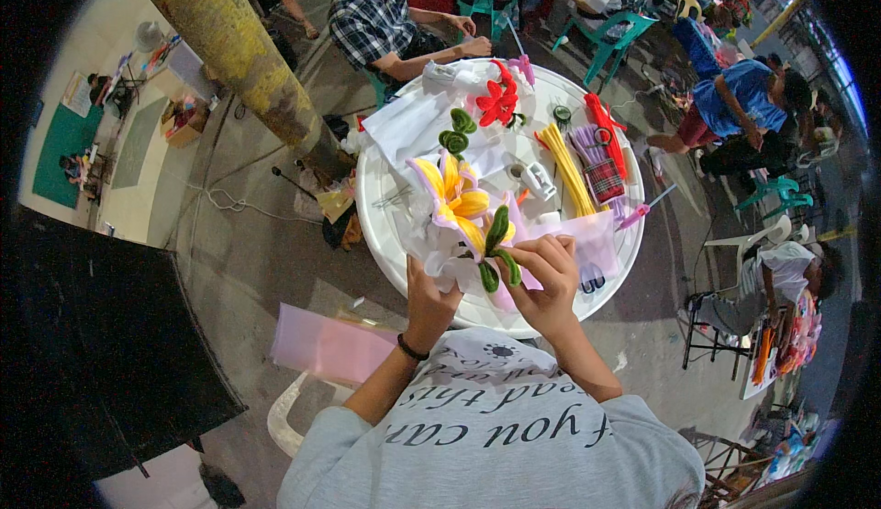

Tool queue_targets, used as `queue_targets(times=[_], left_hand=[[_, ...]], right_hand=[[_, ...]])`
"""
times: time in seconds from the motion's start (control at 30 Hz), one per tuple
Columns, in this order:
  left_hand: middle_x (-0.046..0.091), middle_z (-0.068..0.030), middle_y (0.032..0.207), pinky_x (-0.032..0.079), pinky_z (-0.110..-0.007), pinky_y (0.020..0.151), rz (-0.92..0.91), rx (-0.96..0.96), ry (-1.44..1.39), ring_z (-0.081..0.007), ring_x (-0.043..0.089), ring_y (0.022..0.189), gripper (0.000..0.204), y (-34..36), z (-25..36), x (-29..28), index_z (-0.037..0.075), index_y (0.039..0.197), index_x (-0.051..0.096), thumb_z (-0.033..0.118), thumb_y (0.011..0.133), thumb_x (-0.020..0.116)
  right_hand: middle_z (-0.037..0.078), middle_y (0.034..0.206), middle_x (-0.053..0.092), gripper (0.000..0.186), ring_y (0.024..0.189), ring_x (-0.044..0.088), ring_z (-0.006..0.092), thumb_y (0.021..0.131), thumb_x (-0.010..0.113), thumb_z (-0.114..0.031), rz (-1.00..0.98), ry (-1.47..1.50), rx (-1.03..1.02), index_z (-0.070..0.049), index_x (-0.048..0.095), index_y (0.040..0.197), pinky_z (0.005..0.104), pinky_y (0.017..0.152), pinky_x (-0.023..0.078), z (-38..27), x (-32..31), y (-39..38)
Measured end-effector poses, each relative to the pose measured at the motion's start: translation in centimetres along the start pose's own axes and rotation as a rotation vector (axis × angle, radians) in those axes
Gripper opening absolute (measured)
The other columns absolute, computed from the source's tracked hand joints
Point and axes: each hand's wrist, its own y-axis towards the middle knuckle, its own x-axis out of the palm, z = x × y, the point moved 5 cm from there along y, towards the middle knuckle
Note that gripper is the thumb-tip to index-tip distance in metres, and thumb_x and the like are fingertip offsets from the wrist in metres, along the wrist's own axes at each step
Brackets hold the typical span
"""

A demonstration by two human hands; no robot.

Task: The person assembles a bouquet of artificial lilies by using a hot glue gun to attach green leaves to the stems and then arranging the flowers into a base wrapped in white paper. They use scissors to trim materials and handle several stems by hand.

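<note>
My left hand [431,302] grips the white wrapping [445,257] of a bouquet with yellow, lilac-edged fuzzy flowers [459,192]. My right hand [541,279] has its fingers closed on a green fuzzy leaf [505,257] low on the bouquet. Behind it, on the round white table [385,224], lie red flowers [500,100], green spiral pieces [457,134], yellow stems [567,171], purple stems [587,142], a red bundle [609,139], white paper [408,128], a small white object [539,180] and pink sheeting [587,243]. A pink glue gun [635,215] rests at the right rim.
A seated person in plaid [367,32] is across the table. A mottled column [229,50] rises at the back left, a dark panel [110,344] stands left, and a pink sheet [321,344] lies low left. Other people [734,105] and chairs [610,36] are around.
</note>
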Motion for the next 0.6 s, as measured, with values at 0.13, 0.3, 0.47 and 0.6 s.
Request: queue_targets(times=[0.13, 0.3, 0.47, 0.6], left_hand=[[0.043, -0.0315, 0.122, 0.034, -0.051, 0.104, -0.048, 0.005, 0.029, -0.0497, 0.042, 0.117, 0.066, 0.7, 0.4, 0.1, -0.014, 0.124, 0.039, 0.007, 0.072, 0.073], [0.045, -0.0304, 0.119, 0.035, -0.05, 0.103, -0.062, -0.087, -0.027, -0.0489, 0.043, 0.116, 0.065, 1.6, 0.1, 0.2, -0.013, 0.123, 0.04, 0.009, 0.072, 0.073], [0.044, -0.0291, 0.12, 0.036, -0.049, 0.102, -0.009, -0.119, -0.066, -0.047, 0.044, 0.116, 0.066, 2.2, -1.2, 0.8, -0.011, 0.123, 0.041, 0.011, 0.072, 0.075], [0.044, -0.0284, 0.121, 0.036, -0.049, 0.103, -0.03, -0.13, -0.075, -0.046, 0.044, 0.116, 0.066, 3.0, -0.7, 1.0, -0.011, 0.123, 0.041, 0.011, 0.072, 0.075]], right_hand=[[0.003, 0.087, 0.066, 0.037, 0.076, 0.059, 0.0202, 0.061, 0.075, -0.005, -0.001, 0.001, -0.003, -0.008, 0.071, 0.097, 0.0355, 0.072, 0.033, 0.5, 0.1, 0.4], [0.002, 0.087, 0.066, 0.038, 0.076, 0.058, 0.0199, 0.061, 0.075, -0.005, -0.021, 0.0, 0.005, -0.008, 0.07, 0.098, 0.0355, 0.072, 0.033, 1.3, 0.4, 1.0], [0.003, 0.085, 0.066, 0.033, 0.074, 0.058, 0.0195, 0.064, 0.076, -0.006, -0.017, 0.007, 0.014, -0.008, 0.071, 0.096, 0.0347, 0.071, 0.034, 1.9, 0.7, 1.5], [0.004, 0.083, 0.067, 0.022, 0.07, 0.057, 0.0189, 0.07, 0.078, -0.008, -0.006, 0.002, 0.013, -0.007, 0.071, 0.091, 0.033, 0.07, 0.034, 2.2, 0.9, 2.0]])
